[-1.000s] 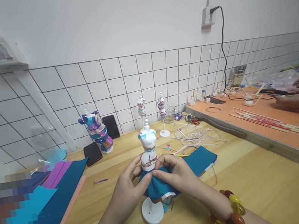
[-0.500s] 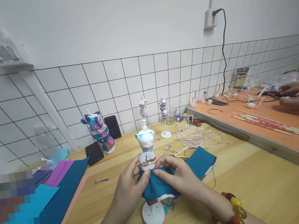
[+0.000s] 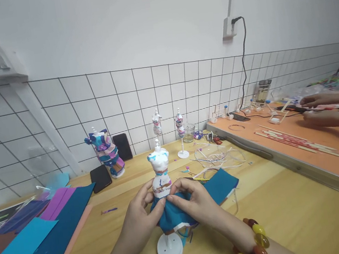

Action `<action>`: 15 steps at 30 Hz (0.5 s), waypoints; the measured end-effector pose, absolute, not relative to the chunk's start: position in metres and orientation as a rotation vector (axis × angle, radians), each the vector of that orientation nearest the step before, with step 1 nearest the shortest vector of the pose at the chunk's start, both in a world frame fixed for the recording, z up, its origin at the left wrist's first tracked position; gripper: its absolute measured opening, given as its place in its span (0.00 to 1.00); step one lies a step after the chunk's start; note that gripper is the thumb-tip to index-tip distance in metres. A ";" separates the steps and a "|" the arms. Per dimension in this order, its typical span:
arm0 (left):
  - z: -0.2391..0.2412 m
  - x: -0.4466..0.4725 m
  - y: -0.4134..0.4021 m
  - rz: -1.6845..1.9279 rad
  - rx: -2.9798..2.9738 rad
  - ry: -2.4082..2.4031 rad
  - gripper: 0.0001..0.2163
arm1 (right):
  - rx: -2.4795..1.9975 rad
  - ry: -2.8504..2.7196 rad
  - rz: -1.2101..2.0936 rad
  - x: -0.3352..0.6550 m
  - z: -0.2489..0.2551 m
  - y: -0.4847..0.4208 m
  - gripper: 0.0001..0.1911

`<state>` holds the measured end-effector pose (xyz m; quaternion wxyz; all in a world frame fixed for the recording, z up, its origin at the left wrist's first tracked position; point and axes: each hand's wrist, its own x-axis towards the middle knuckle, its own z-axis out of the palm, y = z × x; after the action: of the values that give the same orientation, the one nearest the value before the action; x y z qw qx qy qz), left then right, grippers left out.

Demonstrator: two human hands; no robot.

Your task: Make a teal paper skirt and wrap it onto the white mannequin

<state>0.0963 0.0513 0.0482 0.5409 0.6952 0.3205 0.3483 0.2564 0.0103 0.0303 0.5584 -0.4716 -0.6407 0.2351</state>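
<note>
Teal cloth (image 3: 176, 212) hangs in gathered folds over the lower part of a small white dress form (image 3: 159, 163), which stands upright on a round base (image 3: 170, 249) near the front of the wooden counter (image 3: 286, 211). White and brown edging shows at the hem. The left hand (image 3: 139, 209) curls around the form's left side, its thumb pressing the top edge of the cloth and its fingers partly hidden behind. The right hand (image 3: 195, 196) pinches the same edge between thumb and forefinger, just beside the left thumb; a bracelet of large beads (image 3: 258, 244) circles that wrist.

Just beyond the right hand lies a flat teal strip (image 3: 222, 186), near a tangle of clear strips (image 3: 212, 154). Farther back stand two bare-stemmed smaller forms (image 3: 180, 125), a glass (image 3: 189, 133) and a form in layered purple and teal (image 3: 107, 154). Beside that one, one phone (image 3: 101, 178) lies flat and another (image 3: 123, 147) leans against the wall. Coloured sheets (image 3: 47, 249) overlap at the left. On an orange table (image 3: 325, 175) at the right lie thin sticks (image 3: 297, 143), near a co-worker's hands (image 3: 325, 117).
</note>
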 end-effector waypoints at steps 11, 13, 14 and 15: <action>0.050 0.097 0.054 0.911 1.796 0.900 0.22 | -1.217 -1.520 0.547 0.262 0.030 0.012 0.06; 0.049 0.097 0.054 0.901 1.796 0.911 0.22 | -1.212 -1.531 0.551 0.262 0.031 0.011 0.07; 0.049 0.097 0.054 0.894 1.795 0.912 0.22 | -1.193 -1.537 0.555 0.262 0.032 0.010 0.07; 0.049 0.097 0.054 0.889 1.794 0.911 0.22 | -1.167 -1.547 0.561 0.262 0.033 0.009 0.06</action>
<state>0.0969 0.0542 0.0490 0.4537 0.7269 0.3690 0.3600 0.2616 0.0093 0.0330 0.5331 -0.4894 -0.6487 0.2354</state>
